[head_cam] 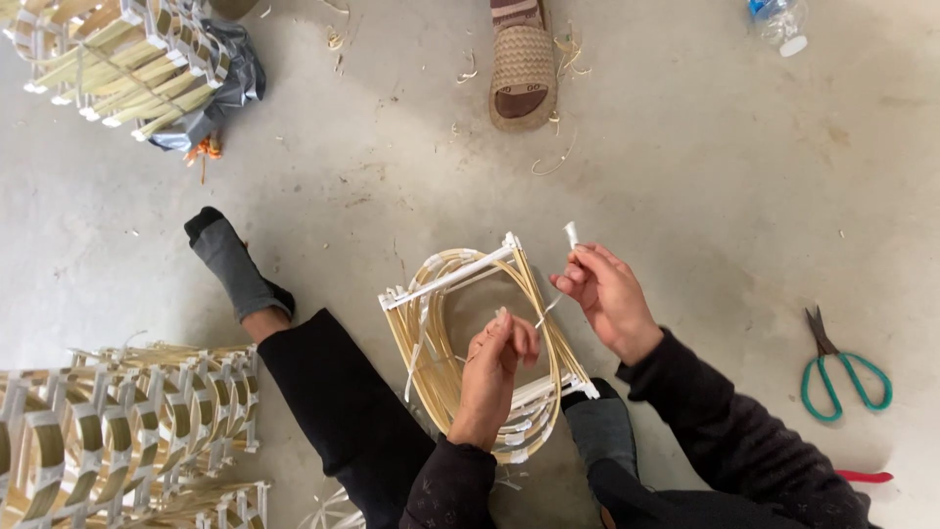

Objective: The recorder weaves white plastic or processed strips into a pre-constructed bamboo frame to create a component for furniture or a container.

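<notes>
A small bamboo frame [446,294], bent strips bound with white plastic strapping, stands on the concrete floor between my legs. My left hand [494,367] rests over its middle, fingers pinched on the lower end of a thin white strap [548,306]. My right hand [607,294] is just right of the frame's top corner and pinches the strap's upper end [571,233], which sticks up above the fingers. My grey-socked feet [230,264] lie on both sides of the frame.
Stacked finished frames [127,421] fill the lower left; another bundle [122,64] lies on a dark bag at the upper left. Green-handled scissors [842,367] sit at right, a sandal [522,69] and a plastic bottle [780,22] at the top.
</notes>
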